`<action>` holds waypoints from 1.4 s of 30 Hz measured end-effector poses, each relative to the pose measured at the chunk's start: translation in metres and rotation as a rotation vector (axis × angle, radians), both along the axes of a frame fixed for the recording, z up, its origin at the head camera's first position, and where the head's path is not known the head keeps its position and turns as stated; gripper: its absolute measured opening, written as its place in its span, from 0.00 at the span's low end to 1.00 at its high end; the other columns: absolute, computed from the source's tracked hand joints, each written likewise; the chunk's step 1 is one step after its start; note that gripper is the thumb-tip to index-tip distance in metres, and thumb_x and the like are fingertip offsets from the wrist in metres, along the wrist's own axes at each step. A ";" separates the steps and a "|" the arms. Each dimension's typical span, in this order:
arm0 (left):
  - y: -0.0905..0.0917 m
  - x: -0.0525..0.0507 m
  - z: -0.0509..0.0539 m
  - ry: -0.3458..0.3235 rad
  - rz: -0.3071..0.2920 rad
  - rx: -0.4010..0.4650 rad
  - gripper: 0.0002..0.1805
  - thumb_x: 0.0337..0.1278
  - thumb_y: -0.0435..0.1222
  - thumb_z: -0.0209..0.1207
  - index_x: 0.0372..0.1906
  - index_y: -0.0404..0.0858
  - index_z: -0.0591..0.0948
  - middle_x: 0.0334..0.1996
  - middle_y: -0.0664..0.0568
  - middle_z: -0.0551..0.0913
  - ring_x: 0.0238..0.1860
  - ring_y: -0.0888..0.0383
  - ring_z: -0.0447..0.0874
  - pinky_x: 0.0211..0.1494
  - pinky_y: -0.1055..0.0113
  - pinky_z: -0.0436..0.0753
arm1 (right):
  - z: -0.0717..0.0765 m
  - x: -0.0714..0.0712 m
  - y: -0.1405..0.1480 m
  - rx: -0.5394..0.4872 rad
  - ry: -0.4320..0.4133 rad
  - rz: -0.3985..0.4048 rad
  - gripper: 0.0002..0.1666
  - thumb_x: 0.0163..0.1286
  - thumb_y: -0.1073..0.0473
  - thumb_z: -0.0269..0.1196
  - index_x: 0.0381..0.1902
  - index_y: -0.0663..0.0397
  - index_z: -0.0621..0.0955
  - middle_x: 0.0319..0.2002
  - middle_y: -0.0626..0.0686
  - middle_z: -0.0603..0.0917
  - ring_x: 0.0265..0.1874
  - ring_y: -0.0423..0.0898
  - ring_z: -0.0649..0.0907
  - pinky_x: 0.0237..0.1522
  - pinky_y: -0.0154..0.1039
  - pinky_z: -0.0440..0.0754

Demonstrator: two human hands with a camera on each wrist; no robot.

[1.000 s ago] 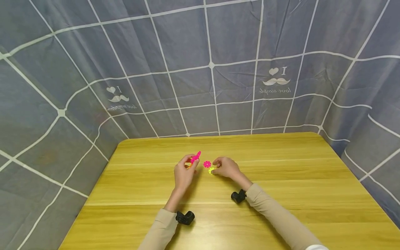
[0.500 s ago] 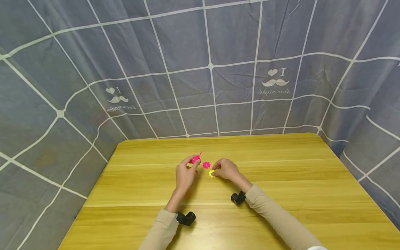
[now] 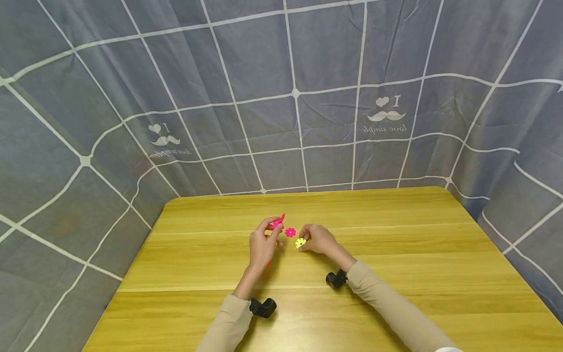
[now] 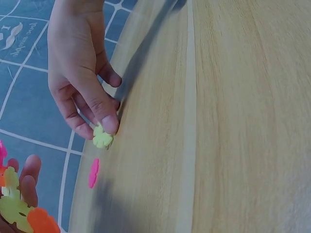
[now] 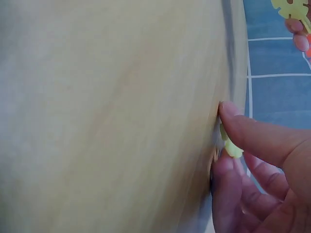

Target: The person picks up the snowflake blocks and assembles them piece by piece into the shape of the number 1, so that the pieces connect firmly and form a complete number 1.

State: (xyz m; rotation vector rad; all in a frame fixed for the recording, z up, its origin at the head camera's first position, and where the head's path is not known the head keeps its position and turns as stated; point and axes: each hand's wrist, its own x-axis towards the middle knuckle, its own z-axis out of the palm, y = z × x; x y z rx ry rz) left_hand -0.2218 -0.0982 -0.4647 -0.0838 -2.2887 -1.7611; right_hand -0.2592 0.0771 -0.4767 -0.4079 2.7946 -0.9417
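My left hand (image 3: 262, 247) holds a joined cluster of plastic snowflake discs (image 3: 277, 225) a little above the table. Pink, yellow and orange discs show in the cluster (image 4: 14, 208) in the left wrist view, partly cut off by the frame. A small orange-red bit (image 3: 268, 264) shows below the hand in the head view. Between thumb and fingers, my right hand (image 3: 322, 238) pinches a yellow snowflake disc (image 3: 301, 242), its face towards the head camera. A loose pink snowflake disc (image 3: 291, 232) lies on the table between both hands.
The wooden table (image 3: 374, 303) spreads out under both arms. Behind it and along the sides hangs a grey-blue curtain (image 3: 325, 117) with white grid lines. Each wrist wears a black camera, the left one (image 3: 263, 308) just above the tabletop.
My left hand has shifted slightly right and turned the cluster, so an orange-red bit now shows below it. The yellow disc in my right hand has tilted up, its face now showing. The loose pink disc stays put.
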 end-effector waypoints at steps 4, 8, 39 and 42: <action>0.001 -0.001 0.000 0.000 -0.005 -0.007 0.13 0.64 0.37 0.59 0.51 0.41 0.82 0.36 0.40 0.84 0.18 0.40 0.83 0.12 0.80 0.66 | 0.001 -0.001 0.001 -0.106 -0.030 -0.003 0.13 0.52 0.63 0.74 0.34 0.54 0.81 0.27 0.49 0.79 0.25 0.41 0.76 0.30 0.33 0.75; 0.003 -0.001 -0.002 -0.023 0.004 -0.022 0.13 0.64 0.36 0.59 0.52 0.38 0.81 0.37 0.34 0.83 0.13 0.55 0.80 0.11 0.83 0.61 | 0.002 0.001 0.004 -0.205 -0.061 -0.012 0.09 0.58 0.67 0.69 0.37 0.59 0.82 0.26 0.51 0.78 0.19 0.40 0.76 0.22 0.31 0.76; 0.015 0.004 0.001 -0.021 -0.077 -0.028 0.12 0.64 0.41 0.59 0.48 0.40 0.82 0.36 0.33 0.83 0.22 0.38 0.84 0.17 0.77 0.70 | 0.054 0.004 0.014 -0.478 0.182 -0.076 0.16 0.68 0.62 0.61 0.50 0.65 0.80 0.29 0.59 0.83 0.24 0.59 0.83 0.20 0.29 0.76; 0.018 0.004 0.001 -0.046 -0.093 -0.011 0.14 0.65 0.44 0.58 0.49 0.42 0.82 0.36 0.33 0.83 0.23 0.37 0.84 0.17 0.74 0.74 | 0.058 0.005 0.013 -0.501 0.189 -0.078 0.16 0.68 0.62 0.60 0.50 0.66 0.79 0.30 0.62 0.84 0.23 0.59 0.83 0.21 0.30 0.77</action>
